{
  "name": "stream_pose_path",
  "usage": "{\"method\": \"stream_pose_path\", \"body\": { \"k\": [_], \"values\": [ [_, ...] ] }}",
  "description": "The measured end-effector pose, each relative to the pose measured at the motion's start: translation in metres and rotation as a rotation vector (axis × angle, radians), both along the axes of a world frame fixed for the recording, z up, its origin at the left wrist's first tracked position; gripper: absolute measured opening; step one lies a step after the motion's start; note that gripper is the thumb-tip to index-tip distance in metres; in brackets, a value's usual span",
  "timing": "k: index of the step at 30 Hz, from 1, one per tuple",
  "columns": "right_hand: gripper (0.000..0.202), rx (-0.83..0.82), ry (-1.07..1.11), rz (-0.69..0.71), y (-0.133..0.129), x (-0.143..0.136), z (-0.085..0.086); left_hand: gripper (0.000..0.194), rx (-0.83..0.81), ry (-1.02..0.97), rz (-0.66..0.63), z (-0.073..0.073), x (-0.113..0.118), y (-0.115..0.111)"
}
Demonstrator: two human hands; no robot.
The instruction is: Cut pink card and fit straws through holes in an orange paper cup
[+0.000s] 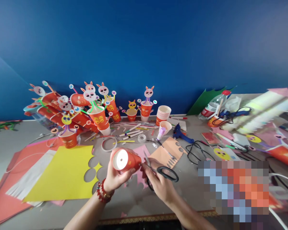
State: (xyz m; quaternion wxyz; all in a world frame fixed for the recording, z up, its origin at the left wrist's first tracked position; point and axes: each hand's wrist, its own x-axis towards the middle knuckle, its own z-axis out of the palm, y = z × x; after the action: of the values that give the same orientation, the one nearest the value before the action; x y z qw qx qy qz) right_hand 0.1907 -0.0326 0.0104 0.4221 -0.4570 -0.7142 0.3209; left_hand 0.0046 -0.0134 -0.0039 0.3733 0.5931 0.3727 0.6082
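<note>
My left hand [115, 177], with red beaded bracelets on the wrist, is closed around a red paper cup [132, 162]. The cup is tilted so that its white base faces me, with a small dark hole in the middle. My right hand [158, 182] is at the cup's far end, thumb and fingers drawn together by the rim. A pair of scissors [168, 174] with black handles is in this hand. One blade points up beside the cup, and the fingers partly hide the rest. Pink paper [142, 150] with cut edges lies beneath.
Decorated rabbit cups [96, 116] crowd the back left. A yellow cut-out sheet [62, 172] lies left. Behind my hands are stacked cups [163, 115], markers [132, 135] and clear tape [108, 143]. A blue glue gun [183, 134] trails its cable rightward, near a bottle [214, 105].
</note>
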Motion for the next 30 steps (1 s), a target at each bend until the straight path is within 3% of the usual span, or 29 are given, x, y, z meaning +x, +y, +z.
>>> {"method": "stream_pose_path", "body": {
  "k": [5,10,15,18,25,27,30],
  "values": [
    [0.028,0.127,-0.074,0.001,0.002,0.001,0.008,0.059,-0.002,0.005,-0.058,-0.001,-0.002,0.002],
    [0.036,0.178,-0.17,0.074,0.005,0.0,0.007,0.057,-0.133,0.045,-0.099,0.0,-0.009,0.006],
    [0.035,0.172,-0.183,0.1,0.007,0.003,0.009,0.056,-0.249,-0.038,-0.17,0.0,-0.008,0.007],
    [0.036,0.104,-0.128,0.079,0.006,0.007,0.015,0.052,-0.296,-0.127,-0.117,-0.006,-0.007,0.008],
    [0.036,-0.116,0.096,0.077,0.009,0.01,0.013,0.04,-0.354,-0.304,0.18,-0.012,-0.007,0.016],
    [0.033,-0.019,0.073,0.053,0.01,0.015,0.009,0.034,-0.374,-0.313,0.241,-0.01,-0.007,0.018],
    [0.033,0.399,-0.019,-0.142,0.013,0.039,0.003,0.033,-0.35,-0.309,0.253,-0.009,-0.007,0.018]
  ]
}}
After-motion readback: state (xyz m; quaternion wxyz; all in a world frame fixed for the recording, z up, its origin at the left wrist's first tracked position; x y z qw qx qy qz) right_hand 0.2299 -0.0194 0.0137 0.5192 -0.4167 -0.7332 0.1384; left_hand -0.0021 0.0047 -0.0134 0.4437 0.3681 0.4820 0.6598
